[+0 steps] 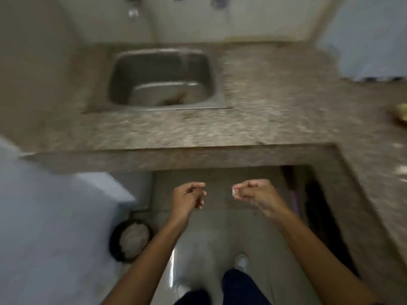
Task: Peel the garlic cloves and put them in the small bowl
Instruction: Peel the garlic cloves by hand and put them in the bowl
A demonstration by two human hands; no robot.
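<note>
- Far left we see a pale blue-white appliance (55,216), blurred; can't tell what kind.
- Just right of it on the floor, a dark round bin (130,239) with whitish stuff inside.
- Above, a steel sink (161,81) set in the speckled stone countertop (275,102); whole frame is motion-blurred.
- Left hand (188,198) hangs in front of the counter edge, fingers curled with the tips pinched together; we can't tell if anything is in them.
- Right hand (253,193) sits level with it, a gap between them, fingers curled, pinching a small white garlic clove (233,192) at the fingertips.
- Low centre, dark trouser legs and white shoes on the tiled floor (220,227).
- Far right counter edge, a yellowish object (401,112), cut off.
</note>
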